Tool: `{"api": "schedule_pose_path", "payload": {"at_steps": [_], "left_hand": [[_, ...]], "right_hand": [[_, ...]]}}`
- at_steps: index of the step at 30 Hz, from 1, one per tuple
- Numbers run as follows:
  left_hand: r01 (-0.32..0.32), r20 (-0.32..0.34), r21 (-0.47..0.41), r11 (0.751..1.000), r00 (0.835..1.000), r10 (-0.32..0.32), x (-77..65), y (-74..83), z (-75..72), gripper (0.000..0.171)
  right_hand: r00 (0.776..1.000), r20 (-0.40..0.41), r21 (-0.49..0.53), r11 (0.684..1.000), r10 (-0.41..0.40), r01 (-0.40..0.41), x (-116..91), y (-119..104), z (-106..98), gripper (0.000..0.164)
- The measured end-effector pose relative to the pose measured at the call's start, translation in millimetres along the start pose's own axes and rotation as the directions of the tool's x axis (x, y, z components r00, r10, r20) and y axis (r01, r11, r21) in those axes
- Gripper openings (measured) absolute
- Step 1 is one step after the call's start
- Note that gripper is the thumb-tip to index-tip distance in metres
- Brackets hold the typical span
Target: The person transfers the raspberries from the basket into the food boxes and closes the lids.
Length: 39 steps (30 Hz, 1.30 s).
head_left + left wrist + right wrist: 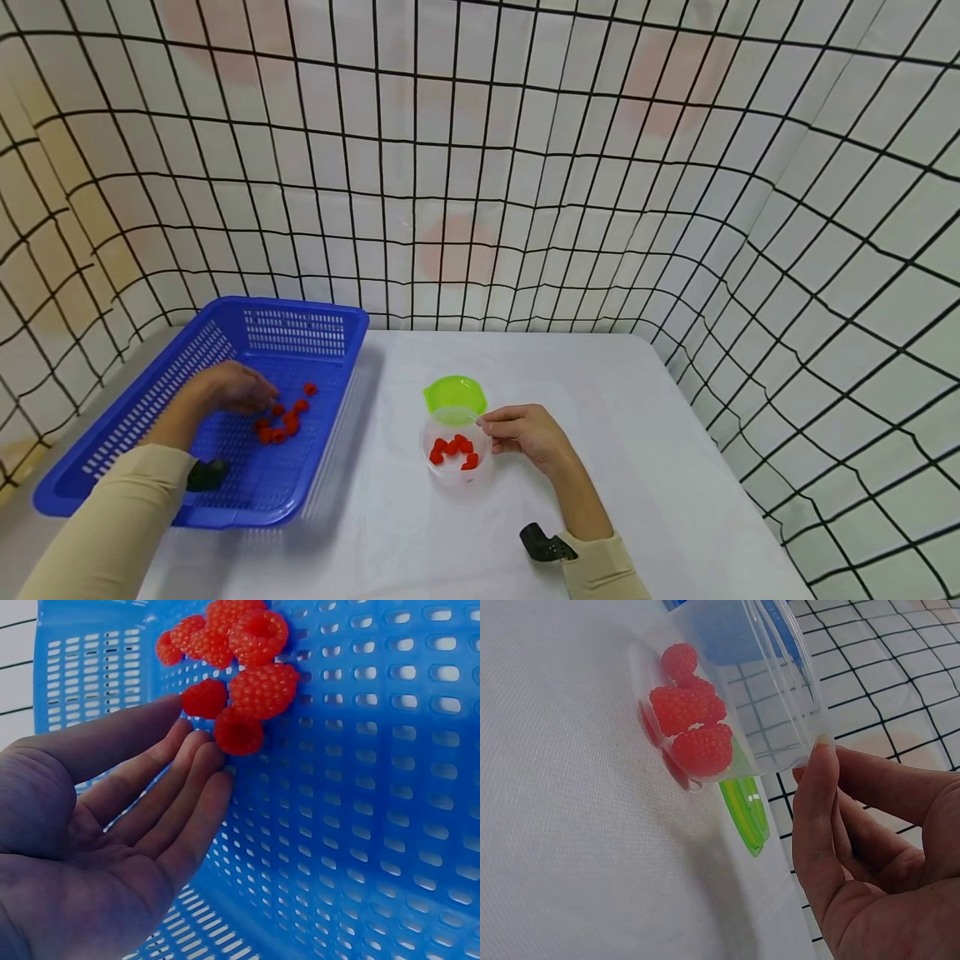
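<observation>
My left hand (238,388) reaches into the blue plastic basket (197,515), its fingers extended. In the left wrist view, the thumb tip and fingertips are at a red raspberry (204,699), and no berry is lifted clear. More raspberries (264,690) lie on the basket floor just beyond the fingertips. My right hand (528,435) pinches the rim of a clear round plastic container (453,477) between thumb and fingers. Several raspberries (703,748) sit in the bottom of this container, which stands on the white table.
A bright green lid (455,392) lies right behind the container. The white table (637,492) extends to the right of it. Black wire grid (487,200) rises behind the table and along both sides.
</observation>
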<state>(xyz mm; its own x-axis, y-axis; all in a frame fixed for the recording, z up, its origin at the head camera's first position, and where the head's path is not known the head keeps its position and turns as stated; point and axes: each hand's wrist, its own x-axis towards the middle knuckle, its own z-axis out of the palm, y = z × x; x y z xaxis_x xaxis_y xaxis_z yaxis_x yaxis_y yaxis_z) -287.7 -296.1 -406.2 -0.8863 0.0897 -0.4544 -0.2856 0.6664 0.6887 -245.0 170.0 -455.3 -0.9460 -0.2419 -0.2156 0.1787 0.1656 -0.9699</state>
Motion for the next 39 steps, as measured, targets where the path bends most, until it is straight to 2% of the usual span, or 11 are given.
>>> {"api": "schedule_pose_path", "payload": {"at_steps": [7, 12, 19, 33, 39], "left_hand": [[0.054, -0.012, -0.032, 0.998, 0.998, -0.055, 0.5, 2.2, 3.3, 0.027], [0.087, -0.012, -0.016, 0.996, 0.996, -0.087, 1.7, 4.2, 4.7, 0.028], [0.058, 0.019, 0.007, 0.998, 0.998, -0.058, -0.8, 7.4, 8.2, 0.030], [0.063, -0.001, 0.027, 0.998, 0.998, -0.063, 0.2, 8.9, 12.0, 0.015], [0.071, -0.004, 0.050, 0.996, 0.998, -0.070, 0.6, 8.5, 10.8, 0.014]], "right_hand": [[1.000, -0.008, -0.011, 1.000, 0.003, -0.003, -1.1, -1.3, 0.8, 0.028], [1.000, -0.009, -0.012, 1.000, 0.005, -0.005, -2.4, -2.4, 0.7, 0.028], [1.000, -0.009, -0.011, 1.000, 0.006, -0.006, -2.2, -2.4, 1.0, 0.028], [1.000, 0.001, 0.001, 1.000, -0.002, 0.002, -2.0, -2.4, 0.3, 0.028], [1.000, -0.002, 0.002, 1.000, -0.003, 0.003, -1.9, -3.1, 0.9, 0.028]]}}
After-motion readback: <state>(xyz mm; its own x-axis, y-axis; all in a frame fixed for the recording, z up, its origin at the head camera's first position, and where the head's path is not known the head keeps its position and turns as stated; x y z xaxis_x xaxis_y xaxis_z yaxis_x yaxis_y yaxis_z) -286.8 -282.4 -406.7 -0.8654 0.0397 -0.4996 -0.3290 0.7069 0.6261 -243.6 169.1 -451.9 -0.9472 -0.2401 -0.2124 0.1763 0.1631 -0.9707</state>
